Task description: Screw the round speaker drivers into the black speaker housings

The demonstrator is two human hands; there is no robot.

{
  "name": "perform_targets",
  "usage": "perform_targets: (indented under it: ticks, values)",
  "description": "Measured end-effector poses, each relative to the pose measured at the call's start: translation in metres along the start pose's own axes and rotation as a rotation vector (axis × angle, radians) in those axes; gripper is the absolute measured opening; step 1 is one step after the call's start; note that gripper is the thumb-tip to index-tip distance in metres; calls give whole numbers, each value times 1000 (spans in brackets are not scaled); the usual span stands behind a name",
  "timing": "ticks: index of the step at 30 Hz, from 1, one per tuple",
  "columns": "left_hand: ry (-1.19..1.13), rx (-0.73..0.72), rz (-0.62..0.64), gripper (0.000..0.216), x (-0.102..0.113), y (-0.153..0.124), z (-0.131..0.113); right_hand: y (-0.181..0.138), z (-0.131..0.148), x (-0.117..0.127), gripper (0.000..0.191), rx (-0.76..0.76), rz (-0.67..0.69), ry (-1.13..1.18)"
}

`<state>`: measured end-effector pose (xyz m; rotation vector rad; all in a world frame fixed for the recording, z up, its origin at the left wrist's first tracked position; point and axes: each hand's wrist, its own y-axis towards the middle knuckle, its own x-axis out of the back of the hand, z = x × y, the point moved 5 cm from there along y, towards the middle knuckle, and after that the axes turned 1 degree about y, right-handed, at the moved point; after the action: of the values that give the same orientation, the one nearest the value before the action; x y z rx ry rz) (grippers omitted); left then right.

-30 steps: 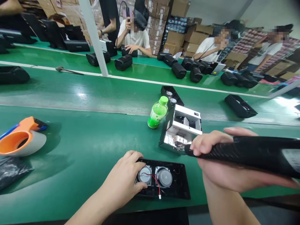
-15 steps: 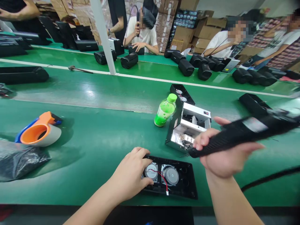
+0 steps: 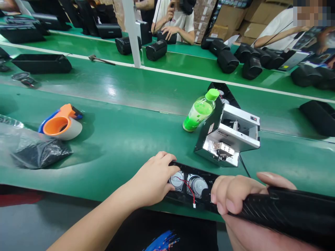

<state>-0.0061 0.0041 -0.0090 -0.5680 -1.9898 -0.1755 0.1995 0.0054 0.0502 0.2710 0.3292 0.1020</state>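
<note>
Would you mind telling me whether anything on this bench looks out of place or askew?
The green drink bottle stands out: it sits among speaker parts, leaning against the silver metal box. The speaker panel under the left hand overhangs the bench edge, its red wire loose. The right hand grips a black housing.

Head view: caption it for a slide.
Left hand steadies a speaker panel; right hand grips a black cover.
</note>
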Motion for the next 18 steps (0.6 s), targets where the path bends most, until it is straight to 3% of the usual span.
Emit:
perform_targets:
  ticks: [8, 14, 18]
  values:
    - [34, -31, -16, 37, -2, -1, 1, -1, -14, -11, 63, 47, -34, 20]
    - [-13, 10, -19, 34, -2, 0, 3, 0, -22, -14, 53, 59, -59, 23]
    - [-10, 23, -11, 35, -1, 0, 3, -3, -28, -11, 70, 74, -85, 47]
